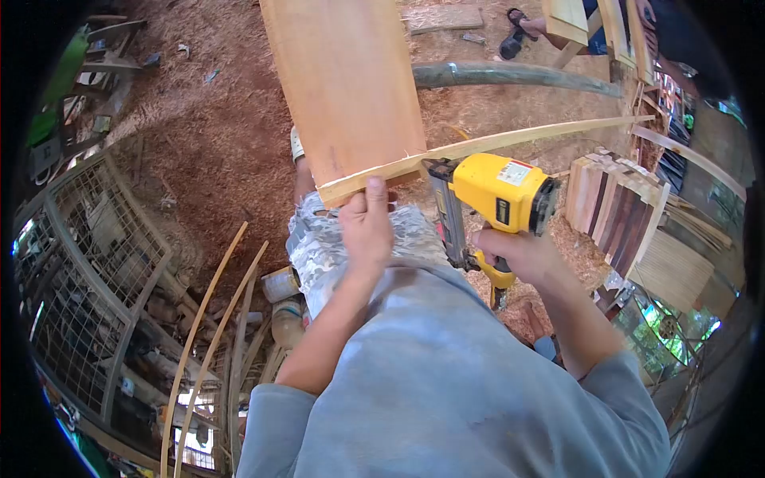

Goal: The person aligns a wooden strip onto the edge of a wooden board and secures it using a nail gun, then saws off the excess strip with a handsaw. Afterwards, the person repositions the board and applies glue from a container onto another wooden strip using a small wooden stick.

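My left hand (368, 223) is closed on the end of a long thin wood strip (510, 139), its thumb on top. The strip lies across the near end of a wide wooden board (351, 88) and reaches out to the right. My right hand (510, 248) is wrapped round the handle of a yellow nail gun (498, 191). The gun's nose is at the strip, close to the board's right near corner. The fingers of my left hand are partly hidden under the strip.
Stacked wood blocks (610, 207) stand at the right. A dark pipe (518, 76) crosses behind the board. A metal grid (96, 231) and thin curved strips (199, 342) are at the left. Another person's foot (532, 25) shows at the top right.
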### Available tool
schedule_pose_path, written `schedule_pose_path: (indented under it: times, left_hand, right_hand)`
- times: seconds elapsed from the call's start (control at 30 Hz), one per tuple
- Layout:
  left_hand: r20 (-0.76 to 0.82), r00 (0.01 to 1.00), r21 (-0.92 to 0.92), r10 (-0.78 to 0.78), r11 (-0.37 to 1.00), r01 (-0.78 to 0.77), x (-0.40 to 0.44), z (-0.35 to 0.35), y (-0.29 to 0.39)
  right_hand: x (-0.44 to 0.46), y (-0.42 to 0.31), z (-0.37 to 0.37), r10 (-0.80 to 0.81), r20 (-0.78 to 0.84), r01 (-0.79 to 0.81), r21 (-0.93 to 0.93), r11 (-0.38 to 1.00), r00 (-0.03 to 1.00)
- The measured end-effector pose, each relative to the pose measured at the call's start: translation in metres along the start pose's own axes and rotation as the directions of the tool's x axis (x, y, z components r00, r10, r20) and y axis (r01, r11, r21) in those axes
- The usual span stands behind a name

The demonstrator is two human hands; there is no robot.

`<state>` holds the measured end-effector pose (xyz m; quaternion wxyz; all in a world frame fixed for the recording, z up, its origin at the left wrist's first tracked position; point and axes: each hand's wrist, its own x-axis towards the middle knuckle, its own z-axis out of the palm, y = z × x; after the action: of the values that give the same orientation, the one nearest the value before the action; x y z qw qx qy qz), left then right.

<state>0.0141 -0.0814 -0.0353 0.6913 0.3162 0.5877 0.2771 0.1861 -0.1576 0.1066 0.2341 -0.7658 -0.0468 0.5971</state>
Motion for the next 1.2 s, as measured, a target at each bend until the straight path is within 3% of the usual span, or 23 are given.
schedule_pose_path:
  times: [0.1, 0.3, 0.37, 0.4, 0.5, 0.6, 0.7, 0.83, 1.0, 1.2]
  left_hand:
    - [0.084, 0.996, 0.038, 0.038, 0.998, -0.041, -0.001, -0.028, 0.006]
    - [-0.004, 0.994, 0.144, 0.112, 0.983, -0.11, 0.01, -0.055, 0.034]
    - [0.079, 0.954, 0.391, 0.29, 0.871, -0.298, 0.017, -0.054, 0.046]
    - [0.105, 0.941, 0.409, 0.322, 0.848, -0.336, 0.022, -0.053, 0.046]
    - [0.111, 0.958, 0.506, 0.265, 0.815, -0.284, 0.029, -0.052, 0.051]
    - [0.109, 0.965, 0.574, 0.237, 0.778, -0.255, 0.031, -0.052, 0.054]
    - [0.125, 0.968, 0.454, 0.216, 0.855, -0.25, 0.025, -0.04, 0.071]
    - [0.164, 0.94, 0.437, 0.301, 0.832, -0.342, 0.031, -0.046, 0.062]
    - [0.222, 0.91, 0.603, 0.349, 0.685, -0.41, 0.034, -0.052, 0.056]
    - [0.221, 0.924, 0.568, 0.313, 0.729, -0.383, 0.034, -0.052, 0.056]
  right_hand:
    - [0.0, 0.004, -0.001, -0.075, -0.032, 0.073, -0.071, 0.995, 0.997]
    - [0.003, -0.003, 0.004, -0.075, 0.12, 0.069, 0.054, 0.996, 0.99]
    - [0.006, 0.002, 0.004, -0.039, 0.113, 0.028, 0.103, 0.994, 0.993]
    - [0.006, 0.003, 0.005, -0.008, 0.11, -0.009, 0.151, 0.988, 0.994]
    - [0.006, 0.002, 0.008, -0.017, 0.157, -0.024, 0.258, 0.966, 0.987]
    - [0.007, 0.005, 0.008, 0.007, 0.171, -0.051, 0.25, 0.967, 0.985]
    - [0.004, 0.004, 0.009, 0.014, 0.171, -0.054, 0.237, 0.97, 0.985]
    - [-0.006, -0.013, 0.022, 0.007, 0.104, -0.026, 0.177, 0.984, 0.995]
    - [-0.007, -0.022, 0.024, 0.047, 0.038, -0.052, 0.145, 0.988, 0.998]
    - [-0.002, -0.012, 0.014, 0.04, 0.094, -0.053, 0.141, 0.989, 0.995]
